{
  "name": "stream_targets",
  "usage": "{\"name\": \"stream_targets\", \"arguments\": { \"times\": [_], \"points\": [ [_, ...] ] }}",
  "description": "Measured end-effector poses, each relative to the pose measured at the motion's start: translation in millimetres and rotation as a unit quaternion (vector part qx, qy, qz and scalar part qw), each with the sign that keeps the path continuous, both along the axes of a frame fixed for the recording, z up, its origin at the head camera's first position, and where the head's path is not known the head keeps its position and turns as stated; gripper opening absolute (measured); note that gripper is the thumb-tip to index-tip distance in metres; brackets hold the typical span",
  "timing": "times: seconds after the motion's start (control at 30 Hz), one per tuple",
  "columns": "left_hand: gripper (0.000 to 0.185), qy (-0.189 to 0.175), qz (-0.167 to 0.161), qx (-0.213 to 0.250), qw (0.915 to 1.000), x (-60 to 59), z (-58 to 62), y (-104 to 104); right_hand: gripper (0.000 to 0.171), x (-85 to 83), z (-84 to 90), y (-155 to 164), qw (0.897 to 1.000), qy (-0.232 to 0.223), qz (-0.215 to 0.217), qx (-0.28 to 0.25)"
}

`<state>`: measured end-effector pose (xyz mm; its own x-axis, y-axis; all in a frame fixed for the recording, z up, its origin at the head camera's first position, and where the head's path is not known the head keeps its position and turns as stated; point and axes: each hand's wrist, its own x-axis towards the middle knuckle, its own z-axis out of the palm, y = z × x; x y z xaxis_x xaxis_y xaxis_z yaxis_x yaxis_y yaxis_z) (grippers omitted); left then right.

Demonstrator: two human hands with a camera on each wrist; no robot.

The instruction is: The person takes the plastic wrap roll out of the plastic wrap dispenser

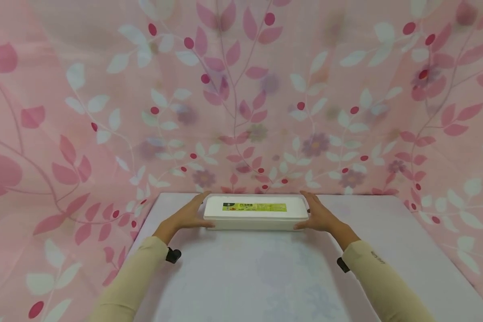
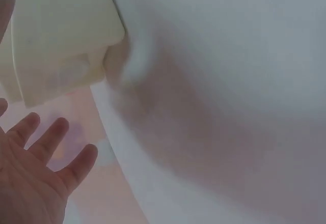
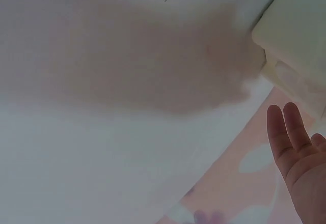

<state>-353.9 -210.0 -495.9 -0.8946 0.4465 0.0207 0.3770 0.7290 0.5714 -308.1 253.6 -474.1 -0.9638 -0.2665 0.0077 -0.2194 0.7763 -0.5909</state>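
A long white lidded box (image 1: 256,214) with a yellow-green label lies near the far edge of the white table (image 1: 241,277). My left hand (image 1: 189,214) lies flat against the box's left end, fingers straight and thumb by the front corner. My right hand (image 1: 319,214) lies the same way against the right end. In the left wrist view the box (image 2: 61,35) is at the upper left, with the spread fingers of my left hand (image 2: 35,168) below it. In the right wrist view the box (image 3: 300,25) is at the upper right, above my right hand (image 3: 300,152) with its straight fingers.
A pink cloth (image 1: 241,89) printed with leaves and berries hangs behind the table and drapes down both sides. The table's far edge runs just behind the box. Bare tabletop (image 2: 229,107) stretches between my forearms toward me.
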Motion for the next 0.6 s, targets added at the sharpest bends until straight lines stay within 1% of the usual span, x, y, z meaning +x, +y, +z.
{"name": "stream_targets", "arguments": {
  "times": [0.13, 0.2, 0.3, 0.4, 0.5, 0.6],
  "points": [
    [0.125, -0.022, -0.010, 0.020, 0.9995, 2.4, -8.3, 6, 0.123, -0.4, -8.4, -8, 1.000, -0.012, 0.000, 0.005],
    [0.125, -0.022, -0.019, 0.030, 0.9991, 2.4, -13.2, 8, 0.123, -1.0, -11.8, -10, 1.000, -0.013, 0.000, 0.011],
    [0.124, -0.021, -0.024, 0.045, 0.9985, 0.8, -17.3, 10, 0.122, -3.3, -14.3, -12, 1.000, -0.013, 0.002, 0.019],
    [0.124, -0.025, -0.016, 0.042, 0.9987, -2.7, -16.6, 11, 0.123, -7.1, -13.8, -13, 1.000, -0.011, 0.001, 0.019],
    [0.124, -0.034, -0.006, 0.037, 0.9987, -6.4, -11.5, 12, 0.125, -10.9, -12.7, -12, 1.000, -0.008, 0.001, 0.018],
    [0.123, -0.037, -0.004, 0.044, 0.9983, -9.5, -5.2, 14, 0.126, -14.7, -12.8, -11, 1.000, -0.004, -0.003, 0.020]
  ]
}}
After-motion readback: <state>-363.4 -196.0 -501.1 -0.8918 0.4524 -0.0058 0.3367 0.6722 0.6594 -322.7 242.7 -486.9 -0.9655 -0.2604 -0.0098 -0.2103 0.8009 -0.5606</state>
